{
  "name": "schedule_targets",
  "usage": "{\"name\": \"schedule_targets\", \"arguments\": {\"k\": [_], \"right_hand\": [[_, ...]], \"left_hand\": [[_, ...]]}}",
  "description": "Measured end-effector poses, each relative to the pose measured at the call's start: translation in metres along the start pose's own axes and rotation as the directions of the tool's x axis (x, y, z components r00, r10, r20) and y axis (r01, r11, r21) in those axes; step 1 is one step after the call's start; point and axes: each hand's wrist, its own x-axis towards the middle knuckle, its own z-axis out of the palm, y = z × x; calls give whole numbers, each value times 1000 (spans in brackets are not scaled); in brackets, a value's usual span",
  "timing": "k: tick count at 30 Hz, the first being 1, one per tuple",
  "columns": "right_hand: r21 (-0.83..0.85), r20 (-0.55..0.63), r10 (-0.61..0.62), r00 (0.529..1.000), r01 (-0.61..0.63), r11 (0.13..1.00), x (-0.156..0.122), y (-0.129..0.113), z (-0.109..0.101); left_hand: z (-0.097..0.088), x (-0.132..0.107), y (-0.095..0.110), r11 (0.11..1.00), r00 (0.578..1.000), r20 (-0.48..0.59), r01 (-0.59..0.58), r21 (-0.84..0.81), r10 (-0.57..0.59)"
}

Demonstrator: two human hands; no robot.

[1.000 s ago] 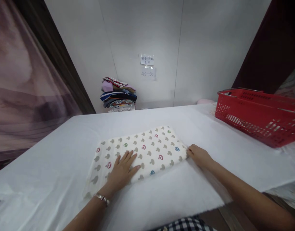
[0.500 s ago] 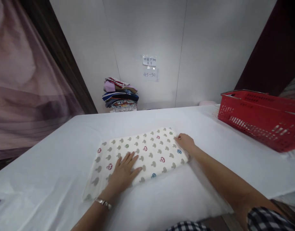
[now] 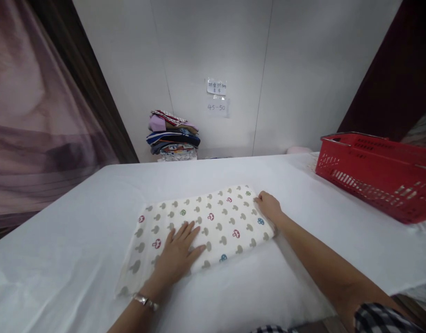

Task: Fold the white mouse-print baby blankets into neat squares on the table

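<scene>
Mushroom-print cloth (image 3: 218, 217) lies folded mid-counter, near side, long edge running L–R w/ a slight tilt, right end farther off. Hands well apart: L hand (image 3: 178, 254) is palm-down on it, fingers a bit spread, gripping nothing; R hand (image 3: 269, 207) has fingers curled on the cloth's right edge, near the far corner — looks like a pinch, tips partly hidden.

Risks, my guess: if R pulls harder than L presses, the cloth prob. skews or creases between them; if L lifts early, the whole piece could slide, as the white counter (image 3: 285, 178) cover looks smooth. That cover's rumpled near left, so it might bunch too. Layers at the right edge could slip out of line if only the top one's caught — can't tell how many are held.

Materials: cloth is soft, matte, off-white, approx. rectangular, w/ grey mushrooms plus a few red, blue & green. Far right, red plastic basket (image 3: 375, 173): rigid, slotted, w/ thin metal handles. Far left of centre, folded fabrics (image 3: 173, 134) stacked unevenly.
</scene>
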Motion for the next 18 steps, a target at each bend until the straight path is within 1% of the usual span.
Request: {"name": "schedule_targets", "arguments": {"k": [3,6,10,15,18], "right_hand": [[4,17,31,999,-31,1000,2,3,1],[5,42,23,999,-23,1000,5,3,-1],[5,65,8,998,-8,1000,16,-5,-7],[23,35,-10,999,9,1000,37,-22,-4],[40,6,31,1000,-31,999,47,-24,2]], "left_hand": [[0,0,-1,1000,1000,-7,-18,-1,18],[1,0,-1,1000,1000,-10,-26,0,26],[1,0,-1,1000,1000,-17,-18,-6,18],[2,0,-2,1000,1000,-20,-20,7,20],[2,0,-3,1000,999,-23,-28,10,28]]}}
